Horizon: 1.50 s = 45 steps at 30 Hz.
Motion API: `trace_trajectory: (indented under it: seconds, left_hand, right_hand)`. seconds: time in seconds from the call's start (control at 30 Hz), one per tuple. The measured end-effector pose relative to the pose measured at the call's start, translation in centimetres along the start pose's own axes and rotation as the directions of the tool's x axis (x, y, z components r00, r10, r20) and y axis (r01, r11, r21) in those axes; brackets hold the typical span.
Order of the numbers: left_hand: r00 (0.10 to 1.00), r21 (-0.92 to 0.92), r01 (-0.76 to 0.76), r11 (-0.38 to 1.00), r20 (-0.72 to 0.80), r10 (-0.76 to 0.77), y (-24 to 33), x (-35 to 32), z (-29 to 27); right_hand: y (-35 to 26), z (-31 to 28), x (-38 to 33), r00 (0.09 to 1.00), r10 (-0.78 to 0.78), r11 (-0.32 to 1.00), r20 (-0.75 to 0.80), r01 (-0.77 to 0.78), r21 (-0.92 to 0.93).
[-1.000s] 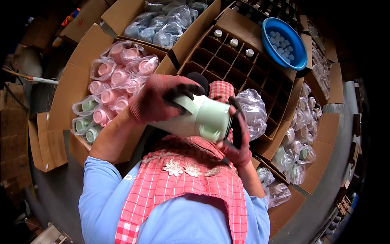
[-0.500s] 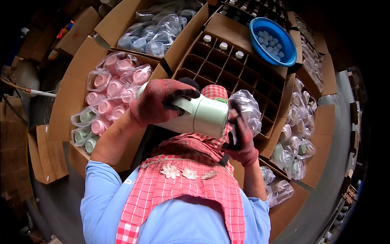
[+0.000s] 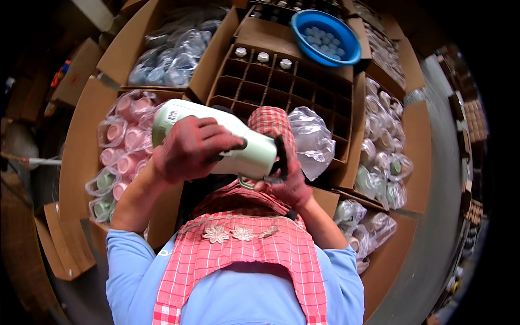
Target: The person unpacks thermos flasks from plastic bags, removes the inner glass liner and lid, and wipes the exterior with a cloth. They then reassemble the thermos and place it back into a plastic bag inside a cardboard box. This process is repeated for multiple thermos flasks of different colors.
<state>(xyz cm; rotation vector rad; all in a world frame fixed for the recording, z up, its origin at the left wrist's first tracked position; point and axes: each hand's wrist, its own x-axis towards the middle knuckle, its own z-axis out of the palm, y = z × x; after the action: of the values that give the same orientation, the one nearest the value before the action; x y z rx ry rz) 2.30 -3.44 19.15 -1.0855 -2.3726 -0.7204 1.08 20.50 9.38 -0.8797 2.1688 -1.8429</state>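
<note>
A pale green vacuum flask (image 3: 245,132) lies sideways in front of my chest, its wider base to the left. Around its body my left hand (image 3: 195,149) is closed, in a red glove with dark fingertips. The gloved right hand (image 3: 290,181) cups the narrower end, thumb below and fingers at the end face. Beneath that end hangs a small green loop (image 3: 247,183). A clear plastic bag (image 3: 313,141) lies just beyond my right hand, beside my red checked sleeve or cloth (image 3: 269,120).
A divided carton (image 3: 281,81) ahead holds a few white-topped pieces. Behind it sits a blue basin (image 3: 355,51) of small white pieces. Bagged pink cups (image 3: 130,162) fill a box at left; bagged bluish items (image 3: 173,59) stand farther back. More bagged items (image 3: 374,119) are at right.
The flask has rolled in my hands, its loop passing from the top to the underside. My right hand has come in from the side onto the narrower end. The view has shifted.
</note>
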Motion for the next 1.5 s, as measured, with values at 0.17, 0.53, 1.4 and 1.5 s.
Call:
trace_trajectory:
  seconds: [0.17, 0.53, 1.4, 1.5]
  left_hand:
    - [0.935, 0.184, -0.255, 0.949, 0.299, 0.193, 2.5, 1.3, 0.1]
    - [0.734, 0.019, -0.506, 0.862, 0.535, 0.419, 1.7, 2.3, 4.0]
    - [0.493, -0.800, 0.490, 0.347, -0.074, -0.867, -12.3, 3.6, 3.2]
    - [0.462, -0.228, 0.827, 0.514, -0.245, -0.852, -17.4, 3.5, 8.0]
  right_hand:
    - [0.7, 0.5, -3.1, 0.742, 0.505, 0.249, 0.441, -0.614, 0.749]
    - [14.0, -14.9, -9.4, 0.188, 0.541, 0.591, -0.820, -0.779, 0.212]
    - [12.8, -5.3, 28.1, 0.842, 0.448, 0.718, -0.299, -0.139, 0.682]
    - [11.7, -3.7, 27.7, 0.953, 0.287, 0.773, -0.096, -0.171, 0.611]
